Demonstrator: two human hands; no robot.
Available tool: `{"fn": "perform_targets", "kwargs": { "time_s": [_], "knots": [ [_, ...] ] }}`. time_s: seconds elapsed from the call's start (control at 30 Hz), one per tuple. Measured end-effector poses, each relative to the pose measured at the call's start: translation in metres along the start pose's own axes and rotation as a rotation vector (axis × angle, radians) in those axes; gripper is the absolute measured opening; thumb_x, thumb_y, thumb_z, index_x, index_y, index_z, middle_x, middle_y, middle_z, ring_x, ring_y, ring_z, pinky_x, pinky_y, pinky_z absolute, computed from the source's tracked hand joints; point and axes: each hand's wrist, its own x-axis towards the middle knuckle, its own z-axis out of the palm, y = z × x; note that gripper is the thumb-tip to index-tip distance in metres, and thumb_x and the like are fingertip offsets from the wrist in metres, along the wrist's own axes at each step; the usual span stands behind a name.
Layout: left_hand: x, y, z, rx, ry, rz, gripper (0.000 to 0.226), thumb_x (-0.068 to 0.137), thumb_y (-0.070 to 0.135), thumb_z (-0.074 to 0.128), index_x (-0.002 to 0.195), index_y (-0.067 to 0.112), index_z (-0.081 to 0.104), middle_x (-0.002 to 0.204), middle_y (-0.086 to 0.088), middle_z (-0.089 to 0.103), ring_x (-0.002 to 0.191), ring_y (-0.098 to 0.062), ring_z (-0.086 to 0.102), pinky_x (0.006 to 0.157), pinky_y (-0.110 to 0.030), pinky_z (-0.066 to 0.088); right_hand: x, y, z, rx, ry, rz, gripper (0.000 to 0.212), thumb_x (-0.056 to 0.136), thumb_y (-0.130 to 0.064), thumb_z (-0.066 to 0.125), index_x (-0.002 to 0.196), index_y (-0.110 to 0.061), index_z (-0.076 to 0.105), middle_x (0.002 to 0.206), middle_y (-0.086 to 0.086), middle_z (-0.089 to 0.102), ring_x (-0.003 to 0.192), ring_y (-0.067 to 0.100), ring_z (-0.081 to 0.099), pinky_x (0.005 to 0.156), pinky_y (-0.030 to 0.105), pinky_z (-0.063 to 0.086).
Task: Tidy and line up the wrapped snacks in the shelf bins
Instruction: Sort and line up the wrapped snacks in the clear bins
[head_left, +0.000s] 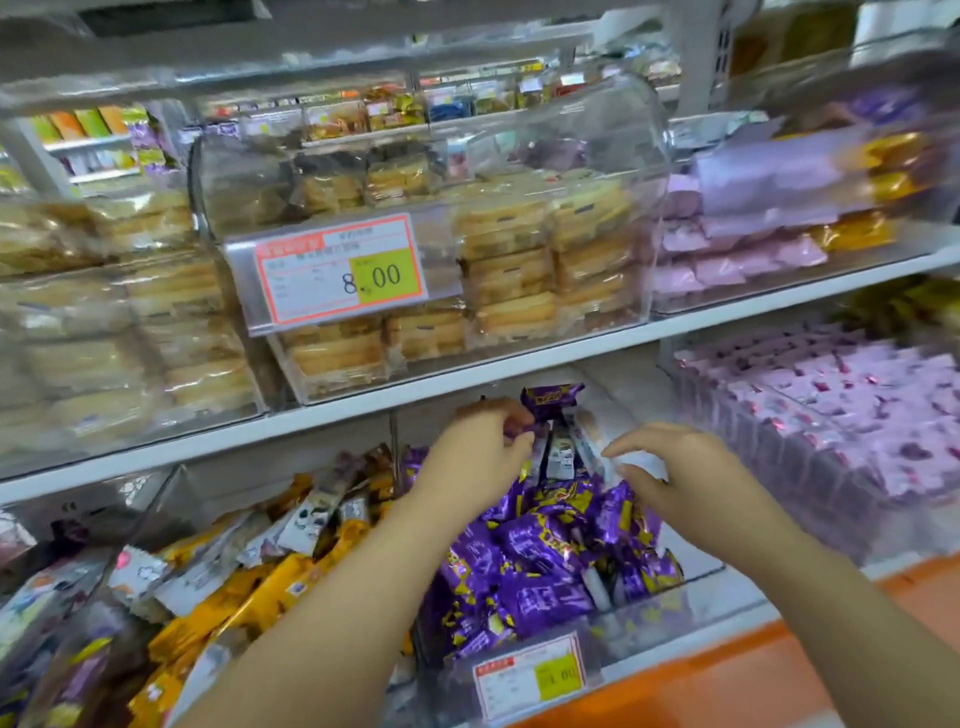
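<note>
1. Left hand (480, 452): reaches into the middle bin (649, 616) on the lower shelf. The fingers are curled, and the fingertips (519, 428) pinch the lower edge of one purple snack (551, 400). This snack stands upright at the back of the bin, at 1 o'clock from my left hand, above the rest of the pile.

2. Right hand (675, 470): hovers over the same bin, at 3 o'clock from my left hand. Thumb and forefinger are curved with a gap between them. They lie just beside the white packets (563, 457). I cannot tell whether this hand grasps anything.

3. The white packets stand on end between my two hands, at the back of the bin.

4. The purple pile (540, 556) lies loose and unaligned under both forearms, at 6 o'clock from the hands. A price tag (530, 675) hangs on the bin front.

5. Neighbouring bins: yellow snacks (270, 590) at 9 o'clock, pink packets (831, 405) at 3 o'clock.

6. Upper shelf, at 12 o'clock: a clear box of wrapped cakes (511, 260) with a label (340, 270) reading 8.00.
</note>
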Motion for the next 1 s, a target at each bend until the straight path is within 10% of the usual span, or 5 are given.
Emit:
{"fn": "perform_targets", "kwargs": {
  "time_s": [0.17, 0.3, 0.5, 1.0],
  "knots": [
    [0.059, 0.026, 0.036, 0.223, -0.272, -0.011, 0.031, 0.095, 0.023, 0.054, 0.118, 0.004, 0.061, 0.118, -0.015, 0.062, 0.108, -0.028, 0.058, 0.086, -0.031, 0.044, 0.001, 0.020, -0.004, 0.086, 0.095, 0.017, 0.018, 0.086, -0.013, 0.065, 0.101, -0.020, 0.071, 0.096, -0.011, 0.062, 0.096, 0.012, 0.056, 0.080, 0.017, 0.035],
    [0.091, 0.013, 0.053, 0.312, -0.431, -0.107, 0.035, 0.092, 0.044, 0.055, 0.093, 0.008, 0.058, 0.098, -0.015, 0.060, 0.087, -0.025, 0.055, 0.065, -0.029, 0.037, 0.000, 0.033, -0.003, 0.092, 0.069, 0.002, 0.019, 0.084, -0.010, 0.066, 0.101, -0.017, 0.071, 0.096, -0.010, 0.063, 0.100, 0.017, 0.059, 0.089, 0.027, 0.043],
    [0.103, 0.007, 0.073, 0.283, -0.521, -0.190, 0.070, 0.078, 0.070, 0.056, 0.112, 0.009, 0.058, 0.106, -0.004, 0.061, 0.084, -0.018, 0.052, 0.061, -0.027, 0.036, 0.001, 0.037, -0.006, 0.152, 0.077, -0.009, 0.017, 0.085, -0.009, 0.065, 0.099, -0.017, 0.071, 0.080, -0.026, 0.048, 0.083, 0.010, 0.055, 0.079, 0.019, 0.040],
    [0.107, 0.003, 0.106, 0.039, -0.372, -0.229, 0.091, 0.063, 0.069, 0.067, 0.130, 0.011, 0.047, 0.137, -0.019, 0.044, 0.112, -0.030, 0.053, 0.064, -0.027, 0.039, 0.006, 0.034, 0.000, 0.147, 0.064, 0.019, 0.016, 0.088, -0.016, 0.063, 0.100, -0.024, 0.070, 0.087, -0.019, 0.051, 0.084, 0.003, 0.050, 0.077, 0.017, 0.040]
  ]
}}
